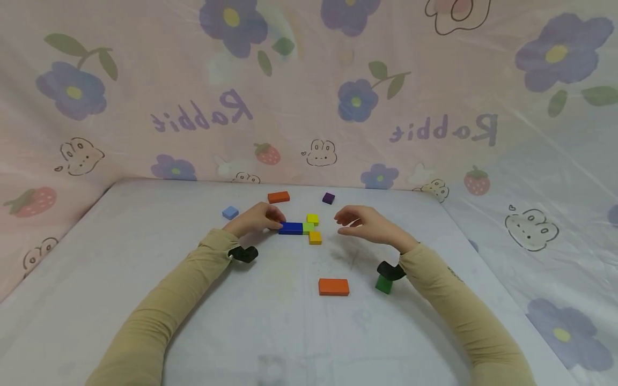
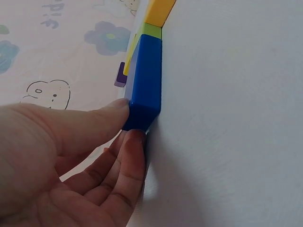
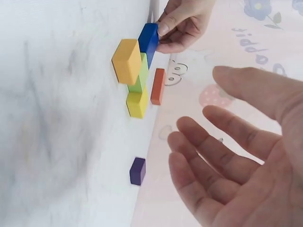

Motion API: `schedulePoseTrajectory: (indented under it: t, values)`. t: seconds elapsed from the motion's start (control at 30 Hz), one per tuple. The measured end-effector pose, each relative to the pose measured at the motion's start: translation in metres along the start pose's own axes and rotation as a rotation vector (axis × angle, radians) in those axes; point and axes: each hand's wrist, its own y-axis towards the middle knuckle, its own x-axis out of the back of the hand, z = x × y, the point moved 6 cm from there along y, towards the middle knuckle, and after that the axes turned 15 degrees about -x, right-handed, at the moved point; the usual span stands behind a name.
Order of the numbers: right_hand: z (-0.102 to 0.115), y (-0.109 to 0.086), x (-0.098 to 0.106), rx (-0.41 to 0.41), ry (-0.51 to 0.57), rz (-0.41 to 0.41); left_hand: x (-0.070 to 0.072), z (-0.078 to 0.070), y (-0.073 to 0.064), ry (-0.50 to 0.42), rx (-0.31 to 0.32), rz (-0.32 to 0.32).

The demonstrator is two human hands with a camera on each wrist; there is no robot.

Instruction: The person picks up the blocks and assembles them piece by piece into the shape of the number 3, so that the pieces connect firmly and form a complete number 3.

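My left hand (image 1: 258, 219) is at the left end of a long dark blue block (image 1: 291, 229), holding that end between thumb (image 2: 111, 116) and fingers. The blue block lies flat, its other end against a light green block (image 1: 308, 229). A yellow block (image 1: 313, 219) sits on the far side of the green one, and an orange-yellow block (image 1: 315, 238) on its near side. To the right of this group, my right hand (image 1: 368, 225) hovers with fingers relaxed and apart, holding nothing. In the right wrist view its palm and loosely bent fingers (image 3: 208, 161) show.
Toward the back lie an orange block (image 1: 278, 197) and a dark purple block (image 1: 329, 198). A light blue block (image 1: 230, 213) is left of my left hand. Nearer me are another orange block (image 1: 333, 287) and a green block (image 1: 384, 284), partly covered by the right wrist's black camera (image 1: 391, 271).
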Motion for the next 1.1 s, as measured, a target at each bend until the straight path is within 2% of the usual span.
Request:
schedulePoseTrajectory:
  t: [0.23, 0.5, 0.7, 0.93, 1.1]
  values:
    - [-0.012, -0.024, 0.013, -0.004, 0.011, 0.003, -0.001, 0.001, 0.001, 0.014, 0.005, 0.000]
    - [-0.037, -0.050, 0.019, -0.045, 0.046, 0.079, 0.000, 0.000, 0.002, 0.040, -0.003, 0.003]
    - [-0.054, -0.067, 0.021, -0.043, 0.081, 0.107, 0.000, 0.000, 0.001, 0.036, -0.003, 0.006]
    - [-0.071, -0.084, 0.014, -0.041, 0.112, 0.220, -0.002, 0.002, 0.001, 0.035, 0.026, 0.011]
    - [-0.077, -0.091, 0.009, -0.044, 0.158, 0.274, 0.000, 0.001, 0.001, 0.023, 0.019, 0.003]
